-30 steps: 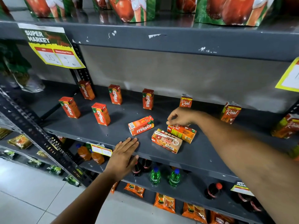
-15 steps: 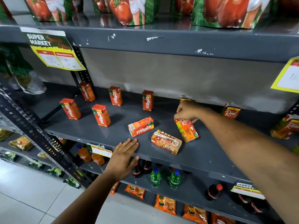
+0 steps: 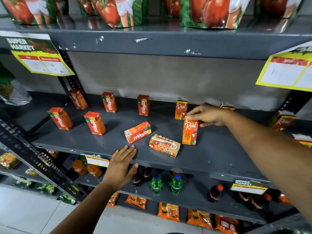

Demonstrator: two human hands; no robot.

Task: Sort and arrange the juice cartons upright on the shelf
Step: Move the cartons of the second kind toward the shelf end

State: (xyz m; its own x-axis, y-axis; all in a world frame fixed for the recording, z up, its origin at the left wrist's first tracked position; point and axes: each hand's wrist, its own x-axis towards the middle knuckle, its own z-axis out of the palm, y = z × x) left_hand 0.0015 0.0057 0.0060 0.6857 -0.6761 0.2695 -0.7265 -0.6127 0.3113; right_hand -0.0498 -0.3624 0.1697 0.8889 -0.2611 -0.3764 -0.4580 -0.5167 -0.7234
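Note:
My right hand point(image 3: 206, 115) pinches the top of an orange Real litchi carton point(image 3: 190, 132), which stands upright on the grey shelf point(image 3: 219, 157). Another Real carton point(image 3: 181, 108) stands upright behind it. A Maaza carton point(image 3: 137, 132) lies on its side at mid-shelf, and a second carton point(image 3: 164, 146) lies flat beside it with its straw side up. Several Maaza cartons stand upright to the left, among them one point(image 3: 94, 123) nearer the front and one point(image 3: 143, 105) at the back. My left hand point(image 3: 121, 163) rests flat and open on the shelf's front edge, holding nothing.
More Real cartons point(image 3: 283, 120) stand at the far right, partly behind my arm. Tomato pouches fill the shelf above. Price tags point(image 3: 40, 59) hang from that upper shelf's edge. Drink bottles point(image 3: 156, 183) and orange packets sit on the shelves below.
My right hand has lifted the Real carton from lying flat to standing upright, slightly further right. My left hand has stayed on the shelf edge.

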